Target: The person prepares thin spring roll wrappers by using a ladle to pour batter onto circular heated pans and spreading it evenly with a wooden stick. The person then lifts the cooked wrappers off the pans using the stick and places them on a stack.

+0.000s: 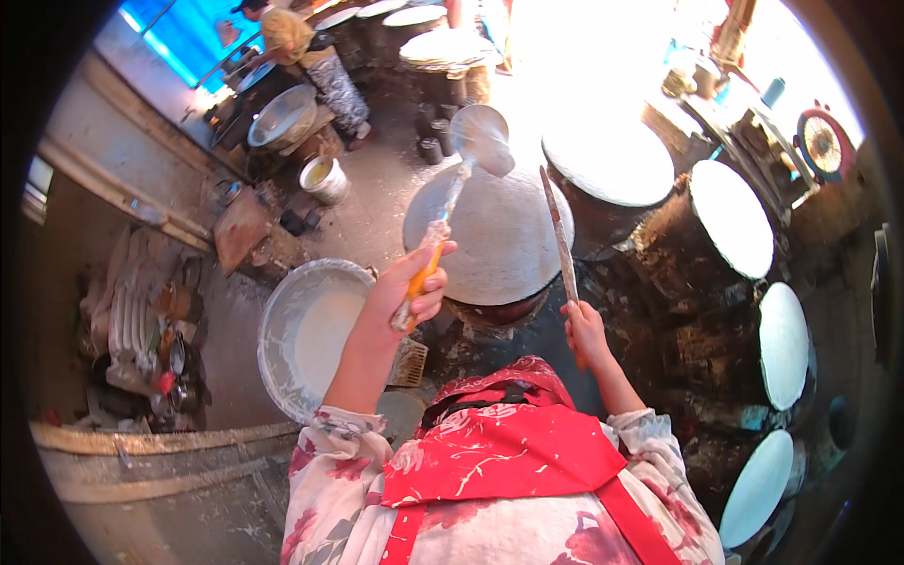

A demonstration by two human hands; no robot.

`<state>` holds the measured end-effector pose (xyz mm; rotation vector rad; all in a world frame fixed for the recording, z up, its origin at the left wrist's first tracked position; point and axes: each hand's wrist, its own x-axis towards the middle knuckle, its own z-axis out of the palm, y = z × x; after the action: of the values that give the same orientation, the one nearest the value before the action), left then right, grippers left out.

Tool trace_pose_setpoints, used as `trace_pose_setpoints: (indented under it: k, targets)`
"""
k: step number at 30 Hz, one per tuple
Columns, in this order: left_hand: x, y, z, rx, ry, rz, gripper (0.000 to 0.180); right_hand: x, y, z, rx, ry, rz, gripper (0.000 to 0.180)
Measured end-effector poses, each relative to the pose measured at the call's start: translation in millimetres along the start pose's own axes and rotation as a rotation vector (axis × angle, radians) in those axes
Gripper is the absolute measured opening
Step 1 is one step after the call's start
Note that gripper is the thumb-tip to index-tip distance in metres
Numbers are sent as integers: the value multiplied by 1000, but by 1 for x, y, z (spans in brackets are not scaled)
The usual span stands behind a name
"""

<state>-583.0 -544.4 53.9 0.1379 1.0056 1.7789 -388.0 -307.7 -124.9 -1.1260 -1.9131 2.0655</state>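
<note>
My left hand (411,282) is closed round the yellow-orange handle of a ladle (480,127). Its batter-smeared bowl is raised over the far side of a round griddle (490,245), and whitish liquid seems to cling to or fall from it. In my right hand (586,331) is the handle end of a long, narrow, flat spreader (562,237), its blade pointing away along the griddle's right edge. A pale layer covers the griddle top. To the left of my left forearm stands a large basin (266,325) with white batter in it.
More round white-topped griddles (612,160) on dark drums curve round my right side. At the far left a person (306,56) in a yellow top bends near a metal basin (282,115). A white bucket (324,179) stands on the floor; a small crate (408,363) sits beside the batter basin.
</note>
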Motion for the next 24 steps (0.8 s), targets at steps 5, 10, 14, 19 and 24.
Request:
trace_pose_setpoints:
  k: [5, 10, 14, 19, 24]
  targets:
    - [89, -52, 27, 253, 59, -40, 31, 26, 23, -23, -18, 102, 44, 27]
    - [158, -119, 2, 846, 239, 178, 41, 46, 70, -8, -310, 259, -201, 26]
    - [171, -131, -33, 1291, 449, 471, 50, 24, 20, 18, -610, 301, -157, 28]
    - [180, -121, -61, 1399, 511, 500, 59, 42, -17, 34, -763, 209, -161, 27]
    - [163, -102, -60, 1444, 587, 388, 59, 38, -20, 3, -804, 290, -85, 30]
